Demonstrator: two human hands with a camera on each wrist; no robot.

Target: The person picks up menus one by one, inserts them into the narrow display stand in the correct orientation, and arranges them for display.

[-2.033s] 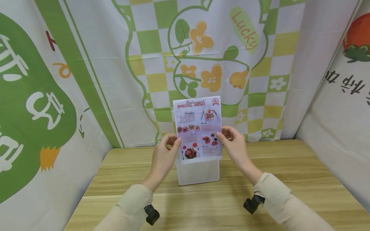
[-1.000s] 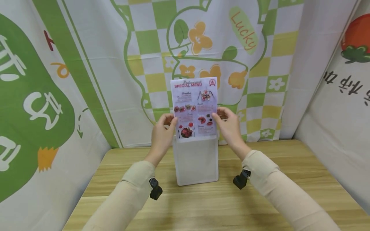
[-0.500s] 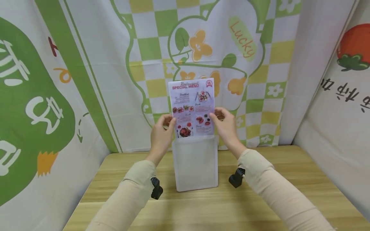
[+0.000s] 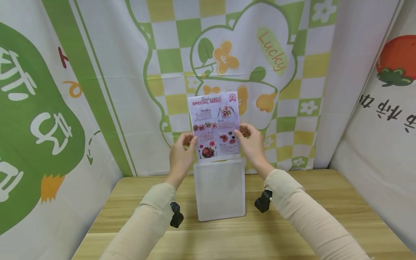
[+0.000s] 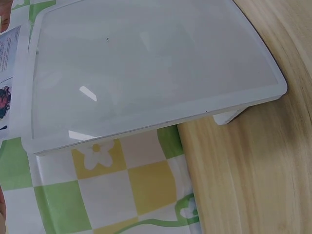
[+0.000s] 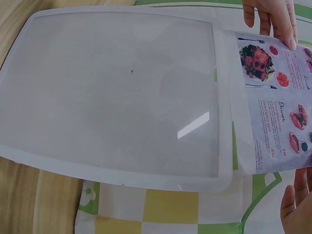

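Observation:
A printed "Special Menu" sheet (image 4: pixel 214 122) is held upright, its bottom edge at the top of a clear white-rimmed sign holder (image 4: pixel 220 189) standing on the wooden table (image 4: pixel 308 216). My left hand (image 4: pixel 182 153) pinches the sheet's left edge and my right hand (image 4: pixel 251 142) pinches its right edge. In the right wrist view the sheet (image 6: pixel 278 126) sticks out past the holder (image 6: pixel 122 97), with left hand fingers (image 6: pixel 270 17) on its far edge. The left wrist view shows mostly the holder (image 5: pixel 146 73) and a sliver of the sheet (image 5: pixel 7 73).
Printed cloth backdrops (image 4: pixel 97 90) close in the table at the back and on both sides. The holder stands near the back middle of the table. Bare wood lies to its left, right and front.
Both hands have lifted the sheet upward: two seconds ago its lower part overlapped the holder, now its bottom edge is at the holder's top. Little has moved in the last half second.

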